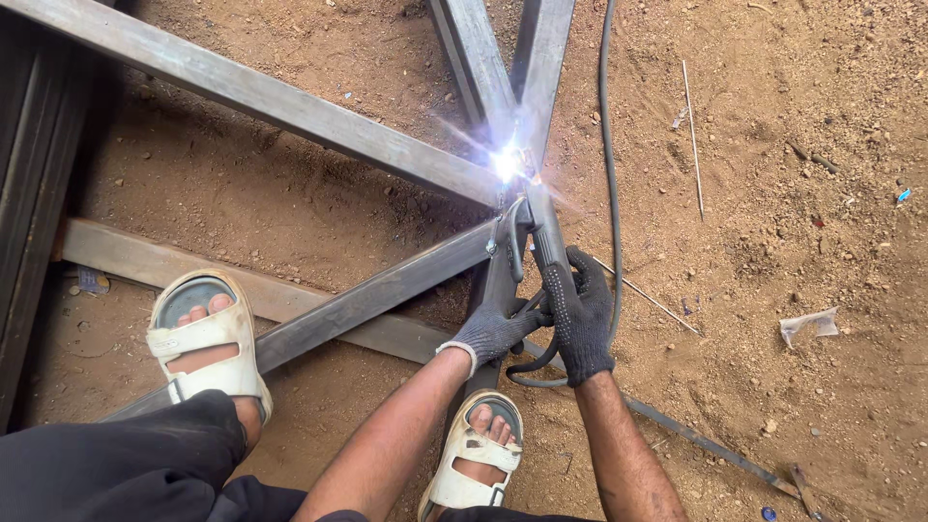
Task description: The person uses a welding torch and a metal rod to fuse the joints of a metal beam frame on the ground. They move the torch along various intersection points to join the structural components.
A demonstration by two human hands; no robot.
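A person crouches over crossed steel bars [290, 101] on bare earth, both gloved hands wrapped around a welding electrode holder [541, 232]. The right hand [580, 314] grips the holder's handle, fingers closed tight; the left hand [495, 329] sits just beside it, touching it and closed on the lower part of the same handle. Just beyond the hands, at the holder's tip, a white-blue welding arc [507, 162] burns where several bars meet; the glare hides the joint itself, so the exact seam cannot be made out. A dark cable [609, 145] runs from beneath the right hand in a loop and away past the arc. Nothing in view serves as a container. The ground [793, 193] is reddish-brown sandy dirt strewn with pebbles; to the right of the hands lie a thin spent rod [693, 135] and a scrap of pale wrapper [808, 324], well apart from the work. Near the left hand, two feet in pale sandals [205, 333] rest on the bars. More dark steel lengths [34, 174] line the far left edge, while open dirt spreads to the right.
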